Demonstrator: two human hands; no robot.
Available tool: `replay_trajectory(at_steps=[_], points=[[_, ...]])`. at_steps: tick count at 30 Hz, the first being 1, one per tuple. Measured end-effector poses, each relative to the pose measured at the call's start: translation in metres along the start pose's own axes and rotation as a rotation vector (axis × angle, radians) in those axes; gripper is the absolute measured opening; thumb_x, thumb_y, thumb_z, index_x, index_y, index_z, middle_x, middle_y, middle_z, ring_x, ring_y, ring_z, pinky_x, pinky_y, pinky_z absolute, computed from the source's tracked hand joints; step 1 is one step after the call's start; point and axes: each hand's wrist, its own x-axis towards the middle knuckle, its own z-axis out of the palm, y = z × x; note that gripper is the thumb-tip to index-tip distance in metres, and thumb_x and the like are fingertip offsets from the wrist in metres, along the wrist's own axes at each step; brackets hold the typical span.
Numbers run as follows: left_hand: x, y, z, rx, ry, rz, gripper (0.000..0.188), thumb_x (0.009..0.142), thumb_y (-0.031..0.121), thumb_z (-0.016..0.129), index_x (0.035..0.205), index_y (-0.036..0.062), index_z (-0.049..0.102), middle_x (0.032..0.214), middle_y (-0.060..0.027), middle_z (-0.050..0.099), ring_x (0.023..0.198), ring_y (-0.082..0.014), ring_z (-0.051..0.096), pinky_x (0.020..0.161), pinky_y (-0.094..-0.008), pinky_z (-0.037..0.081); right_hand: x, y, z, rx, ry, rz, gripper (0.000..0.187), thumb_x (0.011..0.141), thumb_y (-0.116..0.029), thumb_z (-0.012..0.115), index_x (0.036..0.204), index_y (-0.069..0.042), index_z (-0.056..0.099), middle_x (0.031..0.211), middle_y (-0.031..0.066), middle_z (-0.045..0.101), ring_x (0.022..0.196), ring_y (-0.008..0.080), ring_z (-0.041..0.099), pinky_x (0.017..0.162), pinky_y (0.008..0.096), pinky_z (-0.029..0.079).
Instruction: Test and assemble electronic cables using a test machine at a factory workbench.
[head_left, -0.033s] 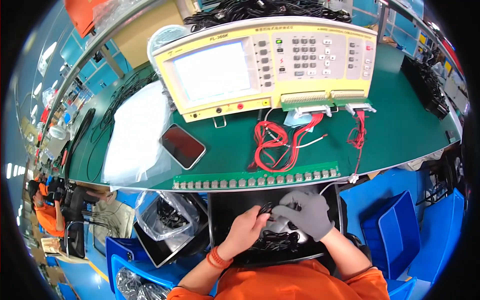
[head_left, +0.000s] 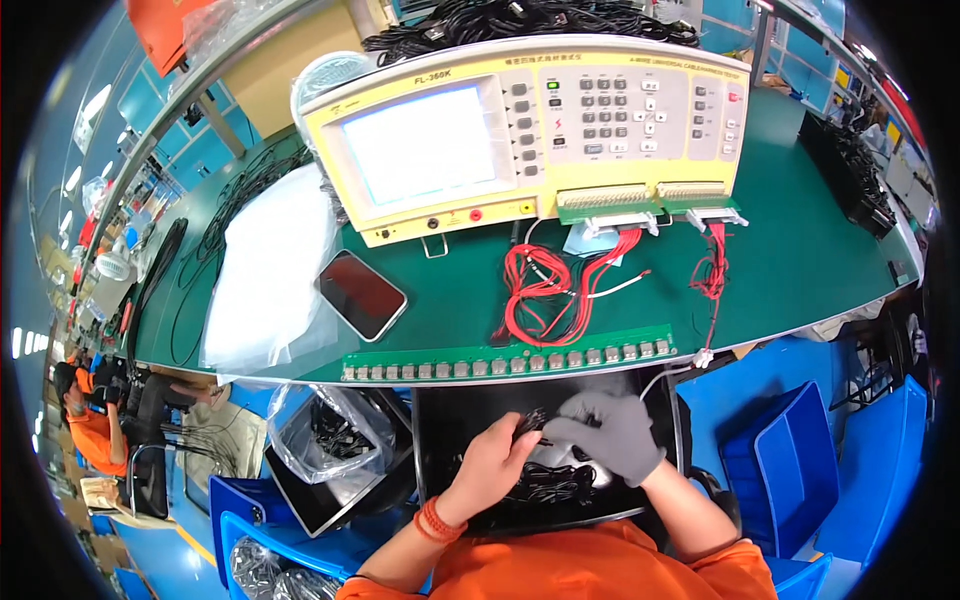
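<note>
My left hand (head_left: 493,455), bare with an orange beaded bracelet at the wrist, is closed on a coiled black cable (head_left: 532,421). My right hand (head_left: 615,437) wears a grey glove, its fingers bent near the cable's right side. The glove hides its fingertips, and whether they pinch part of the cable cannot be made out. Beneath both hands, a loose pile of black cables (head_left: 550,484) lies in a black tray (head_left: 450,398).
A yellow cable tester (head_left: 590,180) stands on the green bench (head_left: 440,290), with red wires (head_left: 545,290), a phone (head_left: 362,295) and a connector strip (head_left: 510,362) in front. A plastic bag of cables (head_left: 335,425) sits left; a blue bin (head_left: 785,470) stands right.
The gloved right hand has shifted slightly over the cable. The whole view has moved a little; the left hand still holds the coiled cable.
</note>
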Motion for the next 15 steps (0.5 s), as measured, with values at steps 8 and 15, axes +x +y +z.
replay_trajectory(at_steps=[8, 15], points=[[0.003, 0.012, 0.008, -0.789, 0.005, -0.347, 0.022, 0.1, 0.024, 0.053, 0.091, 0.0038, 0.049, 0.067, 0.0007, 0.043, 0.057, -0.0062, 0.036, 0.049, -0.0209, 0.029, -0.027, 0.007, 0.015, 0.415, 0.096, 0.146, 0.012, 0.088, -0.012, 0.065, 0.095, -0.003, 0.065, 0.088, 0.0095, 0.071, 0.077, 0.0185, 0.07, 0.07, 0.0288, 0.053], [0.006, 0.023, 0.008, -0.84, 0.053, -0.381, 0.021, 0.099, 0.023, 0.054, 0.091, 0.0039, 0.05, 0.068, 0.0008, 0.044, 0.057, -0.0059, 0.037, 0.049, -0.0212, 0.03, -0.027, -0.001, 0.009, 0.335, 0.089, -0.008, 0.011, 0.084, -0.007, 0.068, 0.094, -0.004, 0.064, 0.086, 0.007, 0.071, 0.078, 0.0168, 0.071, 0.067, 0.0259, 0.054]])
